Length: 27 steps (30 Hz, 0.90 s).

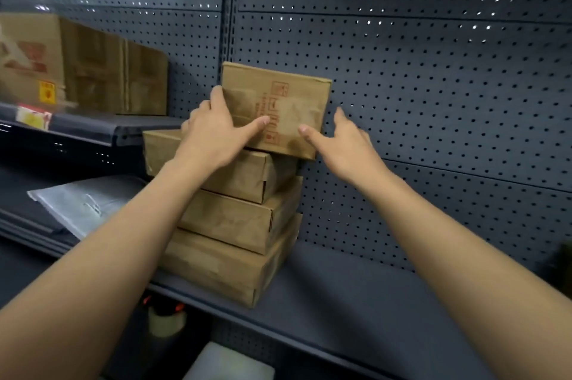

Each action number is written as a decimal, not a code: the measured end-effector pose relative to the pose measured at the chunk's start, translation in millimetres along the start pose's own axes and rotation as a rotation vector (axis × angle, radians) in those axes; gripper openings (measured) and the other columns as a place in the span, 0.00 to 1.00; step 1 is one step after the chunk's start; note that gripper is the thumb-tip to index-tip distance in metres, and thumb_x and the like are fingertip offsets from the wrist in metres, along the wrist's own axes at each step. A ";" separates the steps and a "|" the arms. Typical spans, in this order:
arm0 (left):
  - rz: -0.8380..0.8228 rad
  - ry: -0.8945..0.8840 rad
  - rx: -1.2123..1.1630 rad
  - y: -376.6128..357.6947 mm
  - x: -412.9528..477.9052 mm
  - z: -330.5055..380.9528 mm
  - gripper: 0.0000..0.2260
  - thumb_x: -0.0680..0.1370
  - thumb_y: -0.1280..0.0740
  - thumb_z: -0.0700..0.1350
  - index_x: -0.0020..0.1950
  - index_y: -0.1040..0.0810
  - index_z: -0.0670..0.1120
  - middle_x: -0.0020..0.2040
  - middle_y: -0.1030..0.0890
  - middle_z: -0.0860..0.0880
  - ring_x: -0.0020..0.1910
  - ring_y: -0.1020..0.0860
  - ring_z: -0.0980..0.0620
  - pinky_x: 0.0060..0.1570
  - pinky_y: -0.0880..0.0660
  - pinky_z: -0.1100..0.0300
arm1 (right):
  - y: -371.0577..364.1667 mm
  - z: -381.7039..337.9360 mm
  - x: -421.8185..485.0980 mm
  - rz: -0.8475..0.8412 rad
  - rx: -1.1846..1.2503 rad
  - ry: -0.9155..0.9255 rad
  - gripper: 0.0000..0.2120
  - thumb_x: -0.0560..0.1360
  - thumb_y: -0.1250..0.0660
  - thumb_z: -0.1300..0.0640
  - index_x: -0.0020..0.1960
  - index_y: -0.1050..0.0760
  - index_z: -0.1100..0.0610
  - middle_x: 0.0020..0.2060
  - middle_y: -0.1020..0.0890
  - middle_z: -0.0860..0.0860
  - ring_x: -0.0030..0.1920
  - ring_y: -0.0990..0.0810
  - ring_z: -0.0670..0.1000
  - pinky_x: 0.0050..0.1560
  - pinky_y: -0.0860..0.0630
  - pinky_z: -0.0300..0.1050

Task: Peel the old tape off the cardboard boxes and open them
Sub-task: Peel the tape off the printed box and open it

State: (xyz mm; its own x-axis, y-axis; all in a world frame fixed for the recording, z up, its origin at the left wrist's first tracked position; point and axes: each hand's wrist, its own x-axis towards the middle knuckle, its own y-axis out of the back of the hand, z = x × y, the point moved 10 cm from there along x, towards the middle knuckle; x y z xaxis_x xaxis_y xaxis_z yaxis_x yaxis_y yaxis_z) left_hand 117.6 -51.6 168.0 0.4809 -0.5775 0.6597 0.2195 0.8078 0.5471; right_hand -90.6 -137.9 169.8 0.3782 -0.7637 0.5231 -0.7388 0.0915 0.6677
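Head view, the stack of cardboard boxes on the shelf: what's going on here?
A person is handling the top box, tipped up on a stack of three more boxes on a dark shelf. The left-hand grip holds its left edge, thumb across the front; the right-hand grip is open at the right edge, thumb touching the front. All boxes look closed.

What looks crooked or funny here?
The top box is tipped up, gripped by the left hand, the right hand touching it. The three boxes underneath are stacked unevenly, corners not lined up.
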 end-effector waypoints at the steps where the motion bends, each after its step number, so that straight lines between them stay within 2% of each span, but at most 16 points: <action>1: -0.005 -0.002 -0.055 -3.5 1.7 -0.7 0.45 0.72 0.36 0.71 0.77 0.44 0.44 0.71 0.29 0.39 0.69 0.30 0.36 0.67 0.32 0.40 | -4.4 -1.2 6.1 -0.004 0.005 0.002 0.42 0.78 0.39 0.36 0.81 0.52 0.56 0.75 0.32 0.54 0.74 0.36 0.56 0.67 0.32 0.50; 4: 0.003 0.007 -0.225 -9.6 1.8 -1.7 0.46 0.73 0.29 0.62 0.80 0.50 0.43 0.74 0.32 0.40 0.72 0.33 0.40 0.71 0.34 0.47 | -15.8 -1.5 18.9 0.007 0.059 0.012 0.39 0.77 0.35 0.37 0.80 0.46 0.53 0.70 0.26 0.53 0.69 0.28 0.56 0.63 0.28 0.49; 6: 0.020 0.032 -0.272 -12.1 2.5 -5.9 0.49 0.72 0.25 0.58 0.81 0.52 0.42 0.75 0.33 0.41 0.74 0.35 0.42 0.72 0.37 0.49 | -20.1 -0.9 22.2 0.030 0.097 0.016 0.34 0.78 0.33 0.42 0.77 0.41 0.53 0.68 0.25 0.54 0.68 0.27 0.56 0.62 0.28 0.49; 7: 0.037 0.037 -0.270 -12.7 3.1 -7.8 0.50 0.70 0.24 0.58 0.80 0.49 0.42 0.74 0.31 0.42 0.74 0.35 0.43 0.72 0.36 0.49 | -20.4 -1.7 22.1 0.044 0.112 0.027 0.30 0.78 0.33 0.45 0.75 0.39 0.53 0.67 0.25 0.54 0.67 0.27 0.56 0.62 0.28 0.49; 9: 0.091 0.024 -0.260 -10.3 0.5 -6.2 0.45 0.67 0.22 0.59 0.76 0.38 0.43 0.69 0.26 0.45 0.70 0.30 0.45 0.69 0.32 0.51 | -15.4 -4.1 18.0 0.073 0.153 0.057 0.25 0.79 0.32 0.50 0.72 0.35 0.53 0.65 0.23 0.53 0.66 0.26 0.54 0.61 0.28 0.46; 11: 0.147 -0.005 -0.309 -6.9 -9.0 4.2 0.39 0.65 0.20 0.58 0.70 0.33 0.46 0.66 0.24 0.48 0.67 0.27 0.48 0.66 0.30 0.53 | -1.2 -2.2 9.5 0.113 0.191 0.082 0.26 0.79 0.32 0.53 0.74 0.36 0.52 0.65 0.23 0.50 0.66 0.25 0.51 0.62 0.29 0.43; 13: 0.182 -0.031 -0.397 -7.8 -22.7 20.0 0.41 0.66 0.19 0.54 0.73 0.35 0.47 0.68 0.26 0.49 0.68 0.29 0.51 0.69 0.31 0.54 | 18.9 6.9 -3.3 0.151 0.214 0.107 0.29 0.79 0.32 0.54 0.76 0.38 0.51 0.66 0.23 0.46 0.65 0.26 0.47 0.65 0.31 0.41; 15: 0.201 -0.069 -0.464 -13.6 -37.8 40.0 0.44 0.66 0.19 0.52 0.75 0.38 0.48 0.69 0.27 0.49 0.69 0.29 0.52 0.71 0.32 0.53 | 40.8 25.3 -19.8 0.192 0.235 0.127 0.29 0.79 0.31 0.54 0.77 0.38 0.49 0.65 0.23 0.44 0.66 0.26 0.46 0.70 0.30 0.46; 17: 0.178 -0.107 -0.459 -28.8 -51.7 60.2 0.44 0.65 0.19 0.54 0.75 0.37 0.49 0.67 0.26 0.50 0.67 0.28 0.51 0.68 0.30 0.51 | 59.5 52.2 -41.9 0.228 0.255 0.125 0.26 0.78 0.31 0.55 0.74 0.34 0.47 0.63 0.21 0.42 0.65 0.24 0.45 0.69 0.27 0.52; 21: 0.044 -0.156 -0.495 -79.1 -90.2 91.0 0.41 0.62 0.24 0.62 0.72 0.33 0.57 0.60 0.23 0.54 0.60 0.22 0.51 0.59 0.23 0.48 | 84.9 115.0 -95.4 0.261 0.241 0.066 0.25 0.78 0.30 0.58 0.72 0.31 0.45 0.57 0.19 0.35 0.61 0.22 0.38 0.67 0.25 0.49; 24: -0.045 -0.138 -0.492 -124.1 -124.5 100.3 0.38 0.63 0.23 0.60 0.71 0.32 0.58 0.56 0.24 0.53 0.55 0.21 0.49 0.56 0.22 0.47 | 88.8 165.2 -127.1 0.240 0.244 -0.005 0.24 0.76 0.29 0.59 0.69 0.27 0.45 0.54 0.19 0.31 0.59 0.21 0.36 0.67 0.25 0.49; 27: -0.117 -0.113 -0.488 -166.9 -162.3 102.1 0.38 0.66 0.22 0.58 0.73 0.34 0.57 0.58 0.26 0.52 0.57 0.23 0.49 0.58 0.23 0.47 | 78.3 212.6 -153.9 0.188 0.240 -0.062 0.24 0.76 0.28 0.59 0.70 0.27 0.48 0.56 0.18 0.34 0.59 0.21 0.37 0.65 0.24 0.51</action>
State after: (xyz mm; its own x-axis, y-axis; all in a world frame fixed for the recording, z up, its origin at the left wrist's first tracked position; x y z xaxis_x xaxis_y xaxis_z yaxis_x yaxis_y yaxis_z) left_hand -83.8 -104.8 22.2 0.3405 -0.6550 0.6746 0.6502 0.6823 0.3342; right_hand -325.3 -149.0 28.9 0.1926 -0.7861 0.5873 -0.9059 0.0876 0.4143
